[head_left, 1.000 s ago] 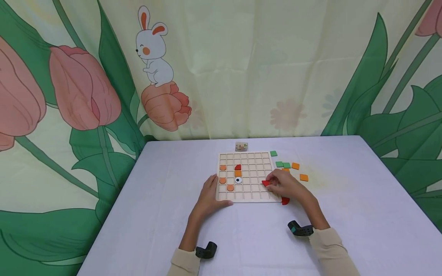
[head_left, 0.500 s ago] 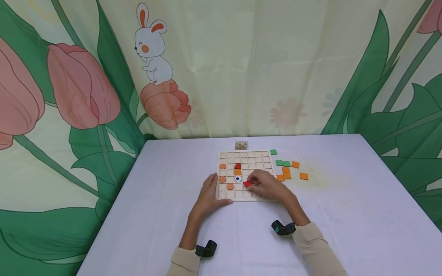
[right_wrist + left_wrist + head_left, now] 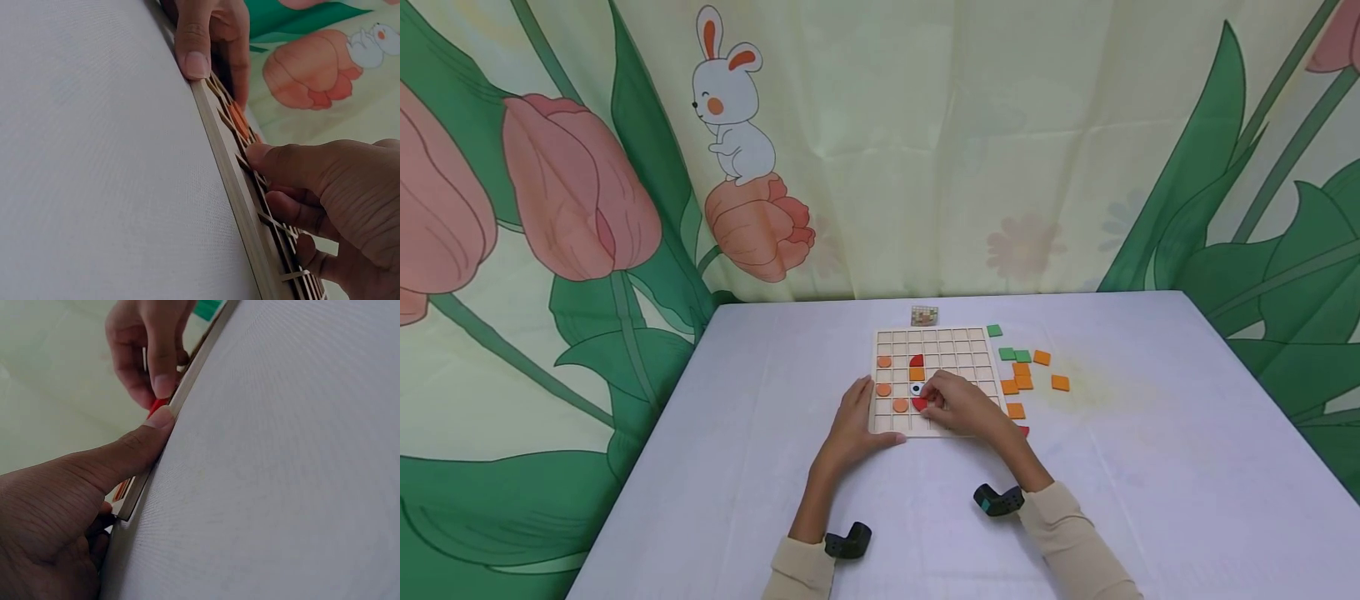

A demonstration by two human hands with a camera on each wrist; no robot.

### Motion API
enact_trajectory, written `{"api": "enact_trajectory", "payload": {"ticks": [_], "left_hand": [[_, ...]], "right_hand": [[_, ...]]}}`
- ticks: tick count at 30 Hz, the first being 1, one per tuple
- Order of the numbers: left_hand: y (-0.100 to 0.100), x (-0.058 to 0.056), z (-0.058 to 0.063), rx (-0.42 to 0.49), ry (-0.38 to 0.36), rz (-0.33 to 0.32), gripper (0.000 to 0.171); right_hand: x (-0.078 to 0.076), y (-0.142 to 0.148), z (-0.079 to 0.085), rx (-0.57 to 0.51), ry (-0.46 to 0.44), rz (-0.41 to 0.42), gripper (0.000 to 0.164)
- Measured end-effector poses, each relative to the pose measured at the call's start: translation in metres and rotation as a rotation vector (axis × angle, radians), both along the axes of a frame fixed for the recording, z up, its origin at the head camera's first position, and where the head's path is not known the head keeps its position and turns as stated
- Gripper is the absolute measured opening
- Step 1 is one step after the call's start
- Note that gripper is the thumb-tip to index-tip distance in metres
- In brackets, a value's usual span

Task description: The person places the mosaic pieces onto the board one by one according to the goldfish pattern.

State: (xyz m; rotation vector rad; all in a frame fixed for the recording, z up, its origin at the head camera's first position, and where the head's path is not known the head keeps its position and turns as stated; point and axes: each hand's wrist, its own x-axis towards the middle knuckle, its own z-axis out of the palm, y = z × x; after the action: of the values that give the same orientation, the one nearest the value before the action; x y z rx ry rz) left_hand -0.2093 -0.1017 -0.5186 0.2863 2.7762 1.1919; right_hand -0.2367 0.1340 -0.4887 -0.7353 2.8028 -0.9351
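A pale wooden grid board (image 3: 958,348) lies on the table. My left hand (image 3: 854,429) holds its near left corner, thumb along the front edge and fingers along the left side. Over the board, the thumb and fingers of my right hand (image 3: 958,404) pinch a red quarter-round tile (image 3: 918,404), just below a white disc with a black dot (image 3: 916,388). Above that disc an orange square tile (image 3: 917,374) and another red quarter-round tile (image 3: 917,361) sit in cells. Several orange discs (image 3: 900,406) occupy cells on the left. In the left wrist view the pinched red tile (image 3: 155,406) is partly hidden.
Right of the board lie loose orange squares (image 3: 1060,383) and green squares (image 3: 1007,354). A red tile (image 3: 1024,431) shows by the right forearm. A small patterned block (image 3: 924,316) stands behind the board. A printed curtain (image 3: 880,167) hangs at the table's back edge.
My right hand has carried the red quarter-round tile leftward across the board to beside the dotted disc, uncovering orange squares on the right. My left hand has stayed at the corner.
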Motion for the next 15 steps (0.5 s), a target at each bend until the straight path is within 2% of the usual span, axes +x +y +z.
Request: {"api": "enact_trajectory", "payload": {"ticks": [6,15], "left_hand": [[-0.0007,-0.0012,0.0005,-0.002,-0.006,0.004,0.119],[0.0004,-0.0018,-0.0009,-0.004,-0.011,0.009,0.119]], "right_hand": [[-0.0012,-0.0024,-0.0016,0.020,0.025,-0.008,0.021],[-0.0015,-0.0027,-0.0032,0.018,-0.002,-0.031,0.023]]}}
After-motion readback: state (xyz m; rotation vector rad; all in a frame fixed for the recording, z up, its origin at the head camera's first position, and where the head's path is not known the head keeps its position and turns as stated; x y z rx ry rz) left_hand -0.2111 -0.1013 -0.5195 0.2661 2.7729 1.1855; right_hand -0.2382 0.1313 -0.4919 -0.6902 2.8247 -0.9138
